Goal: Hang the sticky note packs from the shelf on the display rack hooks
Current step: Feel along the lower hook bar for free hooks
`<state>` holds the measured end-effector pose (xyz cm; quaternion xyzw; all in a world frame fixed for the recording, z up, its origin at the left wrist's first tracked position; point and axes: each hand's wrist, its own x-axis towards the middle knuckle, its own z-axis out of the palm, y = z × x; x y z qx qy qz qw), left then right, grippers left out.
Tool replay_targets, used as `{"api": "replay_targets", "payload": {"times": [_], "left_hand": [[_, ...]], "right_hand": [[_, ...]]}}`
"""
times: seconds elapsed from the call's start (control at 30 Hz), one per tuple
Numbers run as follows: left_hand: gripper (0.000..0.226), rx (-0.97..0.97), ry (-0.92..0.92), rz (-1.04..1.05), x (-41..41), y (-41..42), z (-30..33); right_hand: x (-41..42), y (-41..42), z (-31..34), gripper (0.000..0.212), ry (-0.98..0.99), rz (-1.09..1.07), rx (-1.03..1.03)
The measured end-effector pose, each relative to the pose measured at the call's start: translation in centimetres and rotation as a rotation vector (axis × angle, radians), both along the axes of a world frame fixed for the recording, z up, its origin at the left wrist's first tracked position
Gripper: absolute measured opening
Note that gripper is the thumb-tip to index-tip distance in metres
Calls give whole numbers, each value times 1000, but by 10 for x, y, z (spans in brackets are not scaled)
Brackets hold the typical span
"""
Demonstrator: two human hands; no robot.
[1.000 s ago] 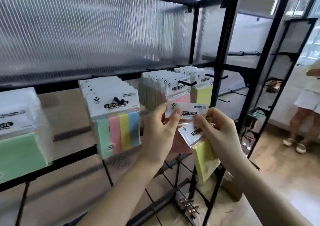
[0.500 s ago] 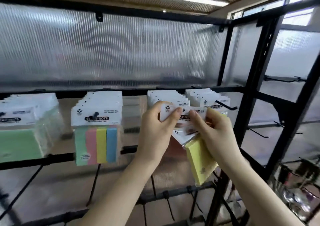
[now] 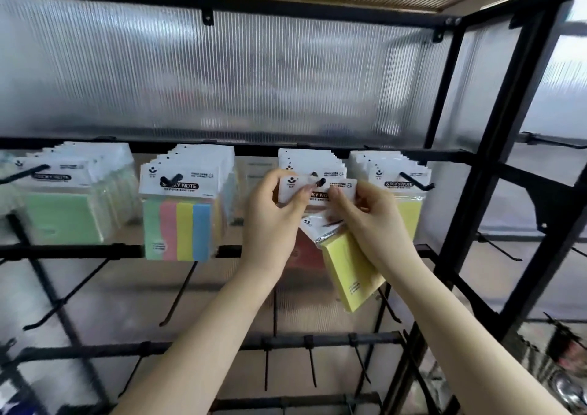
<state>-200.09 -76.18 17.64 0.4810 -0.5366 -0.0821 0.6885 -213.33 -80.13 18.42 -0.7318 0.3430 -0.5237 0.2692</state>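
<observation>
My left hand (image 3: pixel 273 214) and my right hand (image 3: pixel 370 214) together pinch the white header card of a pink sticky note pack (image 3: pixel 317 189). The card's hole sits at the tip of a black hook (image 3: pixel 321 182) on the display rack. That hook holds several more packs behind. My right hand also grips a yellow sticky note pack (image 3: pixel 351 265), which hangs tilted below my fingers. The pink block itself is mostly hidden behind my hands.
Along the same rail hang green packs (image 3: pixel 63 211), four-colour packs (image 3: pixel 181 220) and yellow packs (image 3: pixel 403 198). Bare black hooks (image 3: pixel 178 294) stick out of the lower rails. A black frame post (image 3: pixel 505 147) stands at the right, with ribbed translucent panels behind.
The view has tilted up and closed in on the rack. Both hands have raised the pink pack, so its header hole now meets the hook tip.
</observation>
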Motion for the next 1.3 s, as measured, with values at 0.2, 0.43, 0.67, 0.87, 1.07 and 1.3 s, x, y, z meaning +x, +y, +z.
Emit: {"api": "replay_targets", "payload": {"times": [0.2,0.43,0.67,0.87,1.07,1.3], "left_hand": [[27,6,20,165,-1,-9,-3],[38,-78,29,301,-5,-16,-5],[10,-336,-71,194,-31,8,-14],[8,-349,-292,10,-65,21,-32],[26,-145,-94,-16,-93,18,-44],[17,31,27,-421,-124,12,-25]], "right_hand": [[6,-11,-5,25,-7,-53,-28],[3,-15,-14,27,14,-198,-148],[-27,-5,-20,23,-90,-183,-139],[-52,3,-20,7,-153,-118,-138],[-76,9,-18,10,-226,-146,-267],[-87,8,-12,14,-357,-266,-330]]}}
